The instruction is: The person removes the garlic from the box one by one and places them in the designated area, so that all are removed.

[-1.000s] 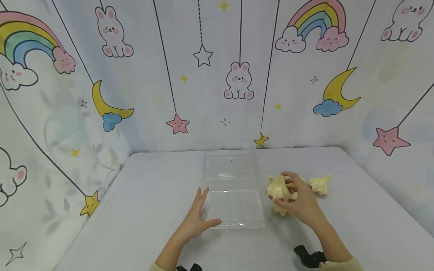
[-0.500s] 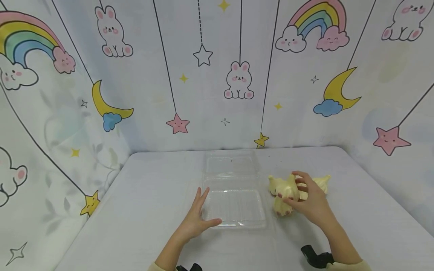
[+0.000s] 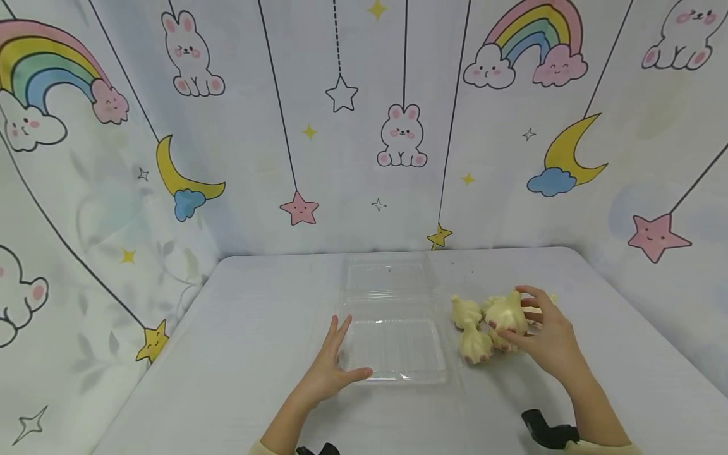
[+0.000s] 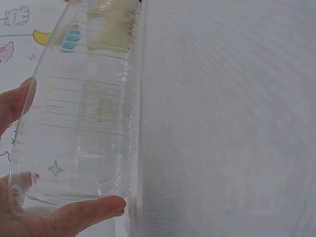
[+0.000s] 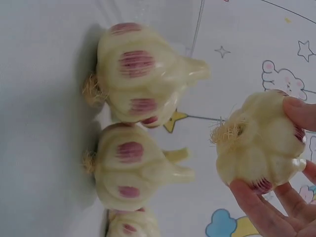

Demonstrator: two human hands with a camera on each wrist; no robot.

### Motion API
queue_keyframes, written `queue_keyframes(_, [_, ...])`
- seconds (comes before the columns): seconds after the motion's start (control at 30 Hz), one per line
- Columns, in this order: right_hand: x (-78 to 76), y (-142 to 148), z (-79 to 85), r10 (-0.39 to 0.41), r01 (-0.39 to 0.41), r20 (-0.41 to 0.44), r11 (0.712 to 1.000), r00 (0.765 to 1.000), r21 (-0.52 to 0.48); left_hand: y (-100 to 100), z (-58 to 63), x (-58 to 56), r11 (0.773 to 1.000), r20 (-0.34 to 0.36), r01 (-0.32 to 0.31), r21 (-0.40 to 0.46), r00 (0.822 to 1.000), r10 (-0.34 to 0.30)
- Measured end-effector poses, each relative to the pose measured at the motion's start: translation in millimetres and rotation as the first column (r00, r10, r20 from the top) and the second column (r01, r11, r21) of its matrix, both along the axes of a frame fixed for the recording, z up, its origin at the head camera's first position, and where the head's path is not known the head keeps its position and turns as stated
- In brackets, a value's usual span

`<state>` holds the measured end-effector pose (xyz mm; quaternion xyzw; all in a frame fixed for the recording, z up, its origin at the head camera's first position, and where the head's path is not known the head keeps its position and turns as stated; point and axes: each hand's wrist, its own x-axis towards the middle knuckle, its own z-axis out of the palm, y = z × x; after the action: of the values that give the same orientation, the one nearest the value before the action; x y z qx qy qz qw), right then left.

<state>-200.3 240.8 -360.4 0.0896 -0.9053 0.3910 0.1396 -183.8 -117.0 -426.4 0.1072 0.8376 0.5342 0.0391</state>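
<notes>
A garlic bulb [image 5: 261, 143] with purple streaks and dry roots is raised above the table in my right hand [image 3: 550, 336], the thumb and fingers gripping its sides. Below and around it in the head view are several more bulbs; a rear garlic bulb [image 3: 466, 312] and a front garlic bulb [image 3: 476, 345] stand left of the hand. My left hand [image 3: 332, 370] rests at the near left corner of a clear plastic container [image 3: 398, 351], thumb along the front and straight fingers spread up the left side. In the left wrist view the fingertips touch the rim.
The container's lid [image 3: 387, 278] lies folded back toward the far edge of the white table [image 3: 273, 303]. A cloth backdrop [image 3: 250, 158] printed with rabbits, stars and rainbows rises behind. A black wrist mount [image 3: 548, 431] sits under the right forearm.
My right hand has moved right with the held garlic bulb, from over the left bulbs to over those on the right. My left hand and the container have stayed put.
</notes>
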Motion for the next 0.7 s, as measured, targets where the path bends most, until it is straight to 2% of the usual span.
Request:
queue_keyframes(0.37, [-6.6,26,-5.6,-0.091,0.091,-0.015,0.995,0.996,0.042,0,0.0,-0.3,1.0,-0.003,-0.008,-0.016,1.0,0.008])
queue_keyframes(0.7, [-12.4,43,-20.7,-0.132,0.131,0.034,0.991,0.991,0.042,0,-0.4,-0.4,1.0,-0.002,0.006,-0.011,1.0,-0.006])
